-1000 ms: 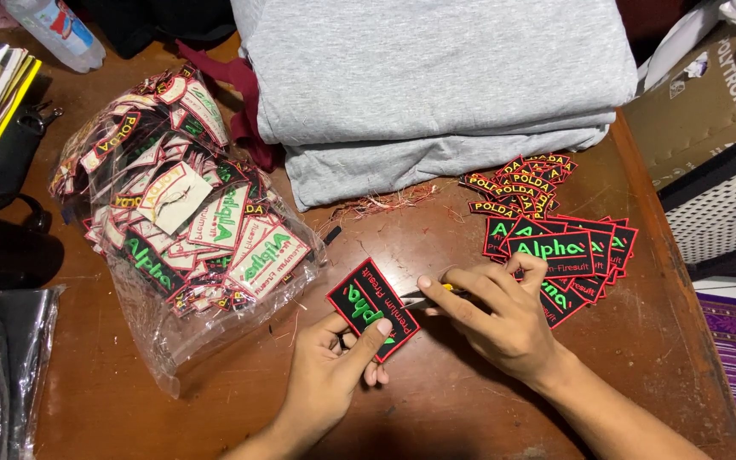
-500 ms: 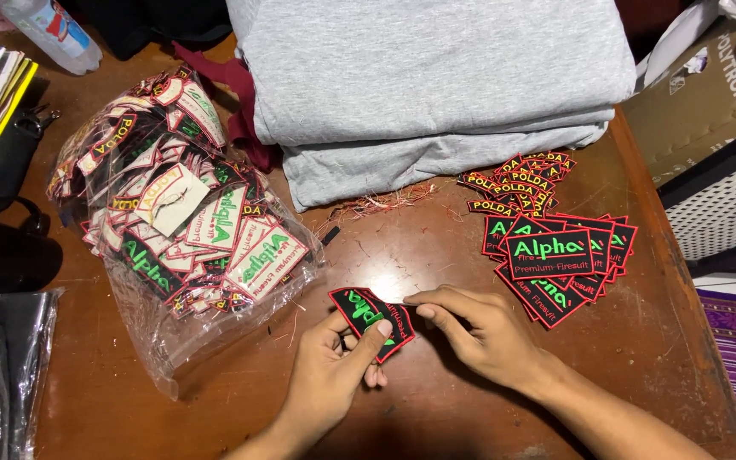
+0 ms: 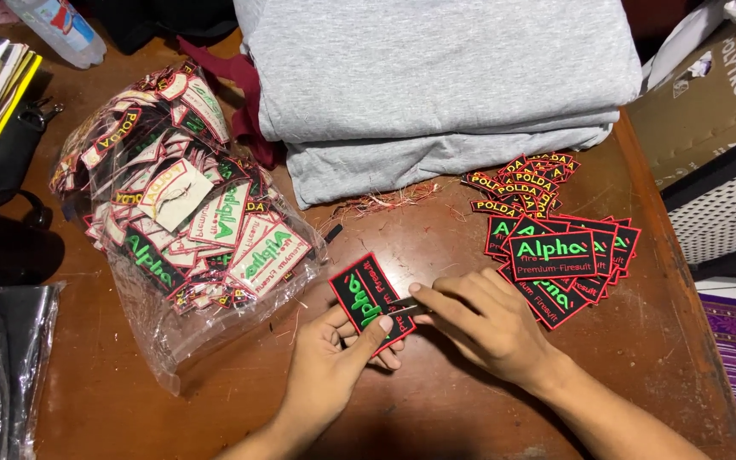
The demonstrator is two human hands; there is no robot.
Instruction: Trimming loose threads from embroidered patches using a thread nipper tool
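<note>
left hand [image 3: 334, 366] pinched black patch [image 3: 370, 300] with green lettering, thumb on top, above brown table [image 3: 215, 409]. right hand [image 3: 487, 324] fingers closed on small tool [image 3: 404, 308] at patch edge. clear bag of patches [image 3: 185, 221] left, patch stack [image 3: 564, 255] right.

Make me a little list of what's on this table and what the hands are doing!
Left hand: holds a black patch with green letters and a red edge
Right hand: fingers touch the patch's lower edge, pinching something thin, too small to tell
Bag: clear plastic, full of patches, left of the hands
Patch pile: fanned out, right of the hands
Small patches: heap behind the pile
Grey cloth: folded, at the back
Table: brown wood
</note>
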